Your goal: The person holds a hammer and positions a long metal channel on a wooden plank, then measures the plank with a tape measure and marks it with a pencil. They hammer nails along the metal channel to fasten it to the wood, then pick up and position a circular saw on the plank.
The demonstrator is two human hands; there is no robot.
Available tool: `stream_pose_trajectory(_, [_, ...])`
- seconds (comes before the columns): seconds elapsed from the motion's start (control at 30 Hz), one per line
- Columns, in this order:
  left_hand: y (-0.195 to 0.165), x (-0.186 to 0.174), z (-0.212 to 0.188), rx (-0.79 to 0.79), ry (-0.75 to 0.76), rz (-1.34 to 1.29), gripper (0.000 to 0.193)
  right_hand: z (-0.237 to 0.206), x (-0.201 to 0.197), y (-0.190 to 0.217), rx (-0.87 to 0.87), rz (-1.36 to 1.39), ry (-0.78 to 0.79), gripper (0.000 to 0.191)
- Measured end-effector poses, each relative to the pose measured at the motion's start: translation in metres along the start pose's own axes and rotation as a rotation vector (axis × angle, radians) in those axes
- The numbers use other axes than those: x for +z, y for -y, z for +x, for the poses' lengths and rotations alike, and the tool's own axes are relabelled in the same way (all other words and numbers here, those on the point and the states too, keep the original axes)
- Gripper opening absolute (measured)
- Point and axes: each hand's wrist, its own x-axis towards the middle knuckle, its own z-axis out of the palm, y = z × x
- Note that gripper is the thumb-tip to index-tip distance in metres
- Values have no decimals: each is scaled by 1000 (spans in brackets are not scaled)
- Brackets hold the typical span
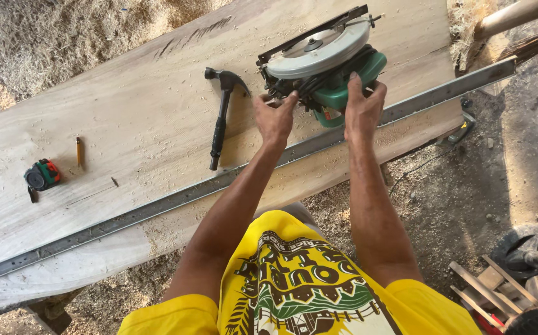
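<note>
A green circular saw (322, 62) lies on its side on a wide wooden plank (126, 111), its round grey blade guard facing up. My left hand (274, 116) grips the saw's near left end by the black cord and handle. My right hand (362, 107) holds the green motor housing on the near right. A black claw hammer (222, 115) rests on the plank just left of my left hand. A long metal straightedge (219, 183) runs along the plank's near side, passing under my wrists.
A pencil (79, 152) and a green-and-black tape measure (41, 175) lie at the plank's left. Sawdust covers the ground beyond the plank. Wood offcuts (486, 288) and another power tool (529, 254) sit at the lower right.
</note>
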Motion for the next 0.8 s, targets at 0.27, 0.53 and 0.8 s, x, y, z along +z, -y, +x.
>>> stream_pose_trajectory(0.27, [-17, 0, 13, 329, -73, 331, 51, -64, 48, 2, -778, -888, -85, 40])
stream_pose_trajectory(0.53, [-21, -17, 11, 519, -59, 545, 31, -61, 50, -11, -863, -943, 42, 35])
stream_pose_trajectory(0.8, [-29, -37, 44, 0, 173, 26, 14, -53, 42, -29, -997, -1005, 40, 54])
